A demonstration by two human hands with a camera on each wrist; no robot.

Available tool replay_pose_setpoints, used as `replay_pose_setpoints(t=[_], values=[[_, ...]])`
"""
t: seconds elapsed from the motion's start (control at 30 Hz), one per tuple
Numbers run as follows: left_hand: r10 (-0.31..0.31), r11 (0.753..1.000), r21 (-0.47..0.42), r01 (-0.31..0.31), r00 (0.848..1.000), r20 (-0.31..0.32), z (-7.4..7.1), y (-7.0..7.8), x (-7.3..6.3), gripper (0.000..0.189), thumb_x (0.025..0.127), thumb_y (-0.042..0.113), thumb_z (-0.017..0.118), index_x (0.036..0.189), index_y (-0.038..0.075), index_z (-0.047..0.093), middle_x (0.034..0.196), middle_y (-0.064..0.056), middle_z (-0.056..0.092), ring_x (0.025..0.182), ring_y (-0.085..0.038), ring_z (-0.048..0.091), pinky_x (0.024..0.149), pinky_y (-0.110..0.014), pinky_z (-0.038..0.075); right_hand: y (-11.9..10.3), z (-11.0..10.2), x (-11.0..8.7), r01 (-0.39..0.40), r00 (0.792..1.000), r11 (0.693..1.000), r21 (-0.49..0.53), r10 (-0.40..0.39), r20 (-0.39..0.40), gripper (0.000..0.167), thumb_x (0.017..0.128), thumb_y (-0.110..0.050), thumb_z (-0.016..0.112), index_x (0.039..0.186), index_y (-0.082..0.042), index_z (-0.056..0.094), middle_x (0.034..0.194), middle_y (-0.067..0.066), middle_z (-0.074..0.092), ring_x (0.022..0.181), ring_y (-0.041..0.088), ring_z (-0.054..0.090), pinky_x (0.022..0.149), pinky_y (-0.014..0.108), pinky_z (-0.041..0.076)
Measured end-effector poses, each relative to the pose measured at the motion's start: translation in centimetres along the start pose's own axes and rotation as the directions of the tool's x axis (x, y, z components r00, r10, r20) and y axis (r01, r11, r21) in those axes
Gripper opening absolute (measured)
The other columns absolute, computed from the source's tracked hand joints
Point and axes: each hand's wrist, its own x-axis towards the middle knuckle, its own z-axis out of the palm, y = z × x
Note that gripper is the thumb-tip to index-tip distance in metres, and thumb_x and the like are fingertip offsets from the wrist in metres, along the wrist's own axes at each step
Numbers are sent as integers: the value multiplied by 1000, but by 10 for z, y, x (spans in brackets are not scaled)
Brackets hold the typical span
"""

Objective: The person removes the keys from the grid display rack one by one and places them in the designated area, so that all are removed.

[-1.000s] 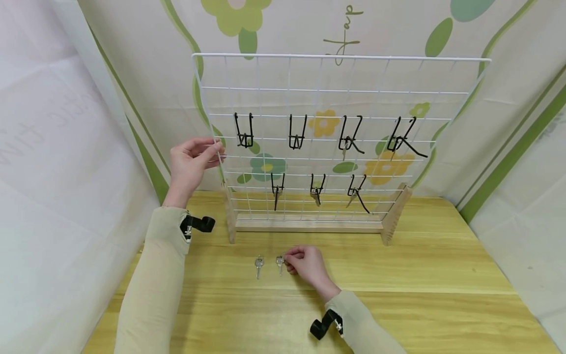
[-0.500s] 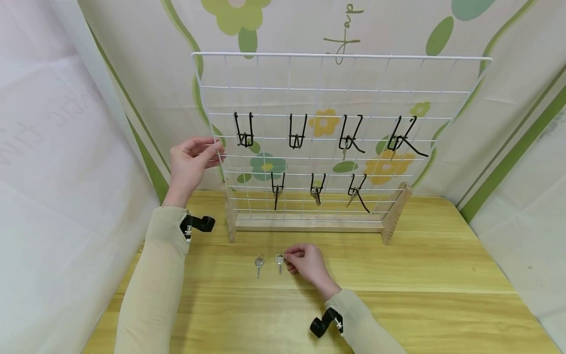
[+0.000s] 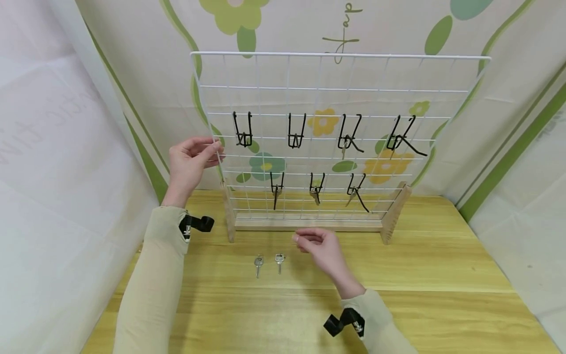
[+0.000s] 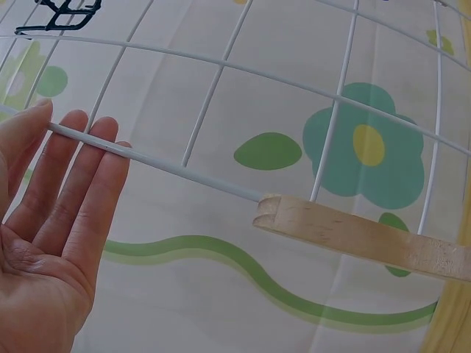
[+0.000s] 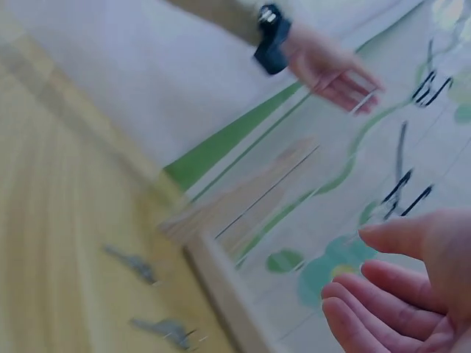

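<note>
My left hand (image 3: 187, 167) holds the left edge of the white wire grid rack (image 3: 340, 56), its thumb and fingers on either side of the rod. In the left wrist view, the fingers (image 4: 92, 198) lie fairly straight against that rod. Above the table, in front of the rack's wooden base, my right hand (image 3: 325, 250) hovers with loosely bent fingers and nothing between them. To its left, two silver keys lie side by side on the table: a left key (image 3: 258, 265) and a right key (image 3: 279, 263). The right hand is apart from both.
Several black hooks hang on the grid in two rows, among them an upper left hook (image 3: 243, 130) and a lower right hook (image 3: 355, 189). Keys appear to hang on some. The wooden base (image 3: 309, 226) stands on the wood-grain table (image 3: 442, 305). Printed cloth (image 3: 508, 123) surrounds it.
My right hand has left the right key and moved up and to the right. That key stays on the table. The left hand has kept its place on the rack.
</note>
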Motion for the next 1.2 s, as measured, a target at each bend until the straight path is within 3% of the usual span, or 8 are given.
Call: replay_pose_setpoints(t=[0.3, 0.43, 0.6, 0.77, 0.97, 1.2], values=[[-6, 999, -37, 6, 1000, -1, -1, 1, 1, 20, 92, 13, 79, 104, -2, 75, 94, -14, 76, 79, -25, 75, 72, -32, 63, -76, -23, -17, 205, 976, 977, -53, -208, -57, 30, 88, -16, 83, 112, -1, 74, 102, 10, 75, 88, 27, 72, 80, 36, 63], [-3, 1000, -25, 3, 1000, 0, -1, 1, 1, 21, 91, 14, 79, 105, -1, 75, 94, -14, 76, 79, -28, 75, 72, -34, 63, -103, -36, -20, 307, 941, 949, -70, -314, -125, 26, 88, -16, 83, 110, -3, 75, 104, 9, 75, 89, 25, 73, 81, 32, 62], [-13, 1000, -17, 13, 1000, -3, 0, 3, 0, 20, 92, 13, 79, 106, -1, 75, 95, -13, 76, 78, -25, 75, 72, -33, 63, -126, -52, -17, 409, 882, 910, -72, -415, -226, 25, 88, -14, 84, 110, -2, 76, 106, 10, 75, 92, 23, 72, 81, 26, 61], [-20, 999, -29, 20, 1000, -3, -1, 4, -1, 19, 92, 11, 78, 105, -2, 75, 95, -12, 76, 78, -23, 76, 72, -32, 63, -139, -68, -3, 439, 857, 899, 3, -417, -302, 28, 85, -10, 86, 109, 1, 76, 106, 12, 75, 93, 23, 72, 83, 25, 60], [-33, 999, -25, 33, 999, -7, -1, 4, -1, 19, 92, 11, 78, 106, -1, 75, 95, -12, 76, 79, -23, 76, 73, -32, 63, -151, -84, 18, 397, 863, 917, 39, -358, -356, 34, 83, -15, 88, 111, -1, 76, 108, 11, 75, 99, 24, 69, 88, 24, 58], [-39, 999, -22, 39, 999, -1, -1, 2, -2, 23, 91, 15, 79, 108, 0, 75, 97, -13, 76, 80, -24, 75, 74, -33, 63, -157, -96, 39, 334, 876, 942, -6, -313, -367, 38, 82, -21, 89, 114, -5, 77, 110, 7, 74, 101, 20, 69, 86, 21, 57]])
